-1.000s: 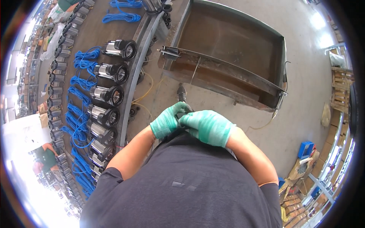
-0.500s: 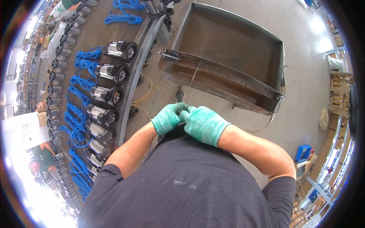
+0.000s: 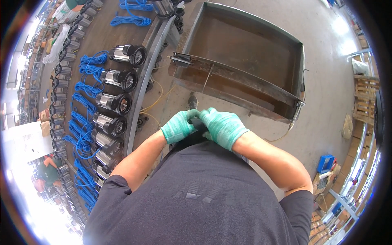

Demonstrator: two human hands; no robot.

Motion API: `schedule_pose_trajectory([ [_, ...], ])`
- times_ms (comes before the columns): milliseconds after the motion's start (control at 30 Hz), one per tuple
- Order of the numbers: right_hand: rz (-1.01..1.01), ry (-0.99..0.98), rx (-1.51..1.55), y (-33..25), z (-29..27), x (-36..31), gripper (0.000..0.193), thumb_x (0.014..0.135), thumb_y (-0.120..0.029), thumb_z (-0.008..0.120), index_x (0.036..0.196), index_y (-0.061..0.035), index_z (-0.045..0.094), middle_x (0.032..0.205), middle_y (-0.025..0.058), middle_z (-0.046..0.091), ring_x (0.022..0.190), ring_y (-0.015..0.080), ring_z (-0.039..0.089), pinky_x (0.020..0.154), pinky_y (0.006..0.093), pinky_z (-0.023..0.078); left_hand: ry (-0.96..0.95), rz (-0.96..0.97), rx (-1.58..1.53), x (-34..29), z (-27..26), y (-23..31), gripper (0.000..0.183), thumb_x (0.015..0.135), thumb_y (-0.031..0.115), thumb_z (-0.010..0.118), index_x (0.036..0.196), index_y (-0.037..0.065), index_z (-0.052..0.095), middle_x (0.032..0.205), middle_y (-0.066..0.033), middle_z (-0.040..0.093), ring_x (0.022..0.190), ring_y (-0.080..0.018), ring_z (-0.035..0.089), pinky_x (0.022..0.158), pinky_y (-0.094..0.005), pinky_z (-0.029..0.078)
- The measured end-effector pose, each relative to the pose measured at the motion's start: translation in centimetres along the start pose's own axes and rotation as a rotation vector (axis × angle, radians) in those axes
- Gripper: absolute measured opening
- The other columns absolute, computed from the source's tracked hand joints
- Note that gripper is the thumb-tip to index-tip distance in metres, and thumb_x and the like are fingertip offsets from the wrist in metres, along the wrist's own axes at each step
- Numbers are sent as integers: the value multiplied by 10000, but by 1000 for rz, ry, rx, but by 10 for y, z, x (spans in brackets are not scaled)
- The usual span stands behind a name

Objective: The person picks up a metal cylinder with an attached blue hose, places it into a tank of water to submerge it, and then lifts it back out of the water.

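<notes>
In front of my belly my two hands meet, both in green knit gloves. A dark, flat strip (image 3: pixel 198 124) shows between them, and I cannot make out whether it is a strap or cloth. My left hand (image 3: pixel 179 127) is closed, its thumb and fingers pinching the strip's left end. Curled fingers of my right hand (image 3: pixel 223 129) press against the other end. The gloves hide most of the fingertips. Below the hands is the front of my dark shirt (image 3: pixel 196 183).
On the left, a workbench (image 3: pixel 107 36) carries a row of silver-and-black motors (image 3: pixel 117 79) and coiled blue cables (image 3: pixel 83 122). A rusty metal tank (image 3: pixel 245 38) stands ahead. Yellow hoses (image 3: pixel 154 107) lie on the floor. A blue bin (image 3: pixel 325 163) and wooden pallets (image 3: pixel 366 96) are at right.
My right hand has turned and shifted slightly, its fingers lifting a little. More of the dark strip now shows between the gloves. My left hand has barely moved.
</notes>
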State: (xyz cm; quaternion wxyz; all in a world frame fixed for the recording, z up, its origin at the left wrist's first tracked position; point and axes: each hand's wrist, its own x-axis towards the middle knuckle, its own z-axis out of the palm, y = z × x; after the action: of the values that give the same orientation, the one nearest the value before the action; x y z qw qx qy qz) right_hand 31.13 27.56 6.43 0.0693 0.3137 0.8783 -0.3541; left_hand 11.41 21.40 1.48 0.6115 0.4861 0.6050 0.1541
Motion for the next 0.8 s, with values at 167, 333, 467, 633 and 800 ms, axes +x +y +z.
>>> schedule_pose_trajectory([
  [167,148,-19,-60,17,24,19,275,873,-166,673,1119,-54,618,1064,225,694,969,383,712,790,461,583,-65,91,-2,1,0,-6,457,890,144,731,1304,8,594,1165,-131,716,1069,-169,652,966,-335,514],
  [333,90,-280,191,39,2,14,396,837,-299,735,1129,-50,640,1093,205,706,1042,386,672,896,447,530,-200,229,194,-12,-17,-15,516,833,80,664,1342,41,585,1239,-149,665,1138,-213,629,1013,-377,492],
  [467,-22,-332,645,79,-25,-3,346,973,-252,662,1237,-29,649,1075,127,727,932,207,692,851,353,556,-401,131,59,-22,-34,-14,513,907,257,729,1375,94,598,1213,-85,638,1106,-202,606,987,-359,493],
  [633,389,361,787,141,-6,-24,299,965,-224,668,1194,-33,649,1032,130,738,832,231,693,784,369,556,-122,102,6,2,-61,-52,438,972,201,683,1365,32,586,1204,-91,666,1081,-185,628,995,-344,490],
  [800,436,1114,49,252,11,-33,206,940,-199,671,1072,-42,663,971,174,670,909,384,641,821,455,522,538,375,102,113,-76,-31,252,980,140,649,1200,19,659,1090,-85,703,1028,-175,650,913,-313,508],
])
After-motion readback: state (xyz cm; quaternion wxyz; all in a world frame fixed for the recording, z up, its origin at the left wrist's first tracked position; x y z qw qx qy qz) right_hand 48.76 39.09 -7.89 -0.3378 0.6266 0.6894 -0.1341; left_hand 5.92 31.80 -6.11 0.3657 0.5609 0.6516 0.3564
